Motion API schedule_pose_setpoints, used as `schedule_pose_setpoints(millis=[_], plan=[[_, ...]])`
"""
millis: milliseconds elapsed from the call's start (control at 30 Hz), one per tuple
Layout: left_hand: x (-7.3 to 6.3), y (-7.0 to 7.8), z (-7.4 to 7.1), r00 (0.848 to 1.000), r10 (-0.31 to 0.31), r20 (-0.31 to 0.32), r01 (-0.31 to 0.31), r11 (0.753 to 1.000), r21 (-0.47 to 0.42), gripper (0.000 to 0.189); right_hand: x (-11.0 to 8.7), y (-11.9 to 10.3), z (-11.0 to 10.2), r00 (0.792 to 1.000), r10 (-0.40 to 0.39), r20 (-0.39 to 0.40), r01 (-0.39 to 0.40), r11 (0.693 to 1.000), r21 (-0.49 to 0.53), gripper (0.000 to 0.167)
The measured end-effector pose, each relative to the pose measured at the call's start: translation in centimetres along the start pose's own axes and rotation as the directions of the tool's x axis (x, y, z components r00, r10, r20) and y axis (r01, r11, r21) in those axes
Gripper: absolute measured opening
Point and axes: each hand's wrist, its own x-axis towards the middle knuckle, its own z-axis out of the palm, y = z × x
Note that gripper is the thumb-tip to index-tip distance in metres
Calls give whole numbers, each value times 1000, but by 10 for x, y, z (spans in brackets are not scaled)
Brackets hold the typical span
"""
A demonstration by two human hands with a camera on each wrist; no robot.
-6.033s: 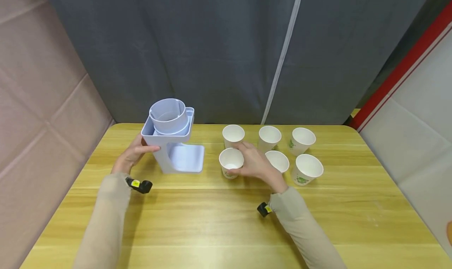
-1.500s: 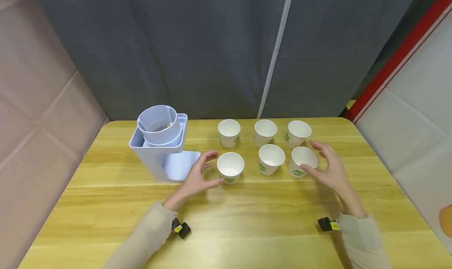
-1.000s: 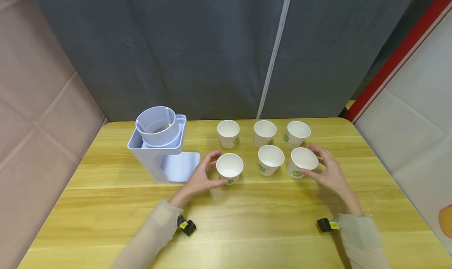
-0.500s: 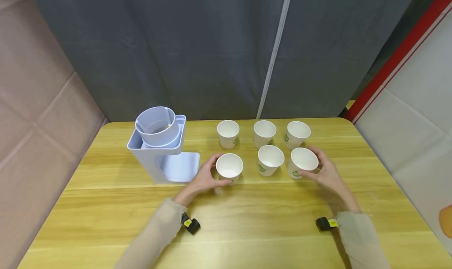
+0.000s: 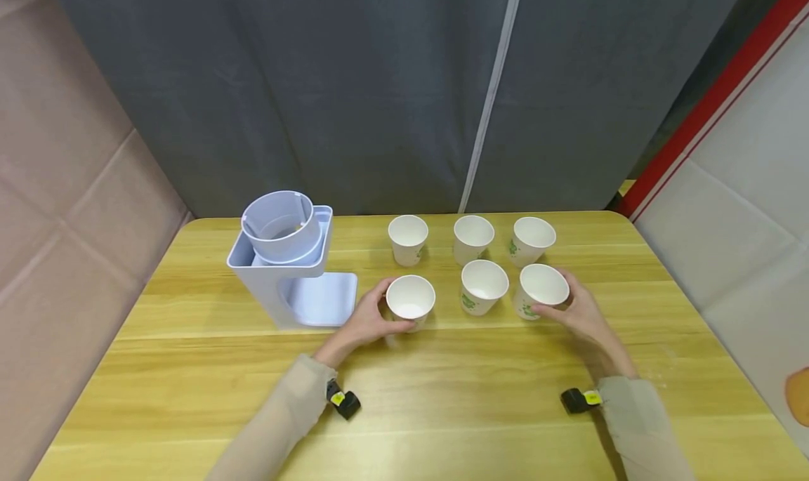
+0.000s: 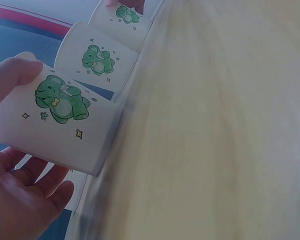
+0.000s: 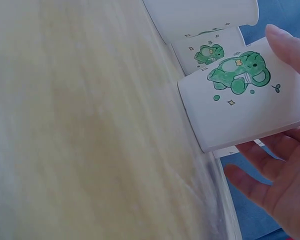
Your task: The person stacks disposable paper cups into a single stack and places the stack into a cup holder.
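My left hand (image 5: 369, 320) holds the front-left paper cup (image 5: 411, 298) by its side, thumb at the front and fingers behind. The left wrist view shows that white cup (image 6: 65, 125) with a green bear print under the thumb. On the right, my right hand (image 5: 584, 315) grips the front-right paper cup (image 5: 542, 288) in the same way; its bear print shows on the cup (image 7: 245, 100) in the right wrist view. Between them stands the front-middle paper cup (image 5: 484, 284), touched by neither hand. All three are upright on the wooden table (image 5: 442, 411).
Behind stand three more paper cups: back left (image 5: 407, 239), back middle (image 5: 473, 237) and back right (image 5: 533, 239). A pale blue plastic stand (image 5: 281, 284) with a round hopper (image 5: 281, 221) on top is at the left. A dark curtain (image 5: 354, 95) hangs behind the table.
Earlier my left hand held the stand and my right hand the front-left cup. Since then the right hand went to the front-right cup, the left to the front-left one, and both closed around them.
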Motion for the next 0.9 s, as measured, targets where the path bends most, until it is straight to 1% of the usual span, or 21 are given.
schedule_pose_setpoints(millis=[200, 333, 533, 567, 700, 800, 900], plan=[[0, 0, 1, 1000, 15, 1, -15, 1000, 1, 71, 0, 1, 3, 1000, 10, -22, -9, 999, 38, 66], [0, 2, 2, 1000, 11, 0, -11, 1000, 17, 71, -1, 1, 2, 999, 8, -36, -6, 999, 46, 64], [-1, 5, 2, 1000, -2, 0, 2, 1000, 17, 71, -3, -6, -6, 997, -36, -64, 34, 999, -30, 64], [-1, 6, 2, 1000, -4, 2, 4, 1000, 17, 71, -3, -8, -7, 997, -43, -69, 40, 998, -44, 64], [-5, 24, 0, 1000, -7, 10, 7, 1000, 28, 68, -1, -20, -11, 992, -74, -103, 69, 996, -49, 64], [-7, 36, -1, 1000, -7, 12, 6, 999, 41, 66, 0, -31, -12, 981, -131, -142, 128, 991, -30, 63], [-8, 39, -1, 1000, -7, 13, 7, 999, 37, 65, 2, -44, -11, 968, -190, -162, 189, 982, -21, 63]])
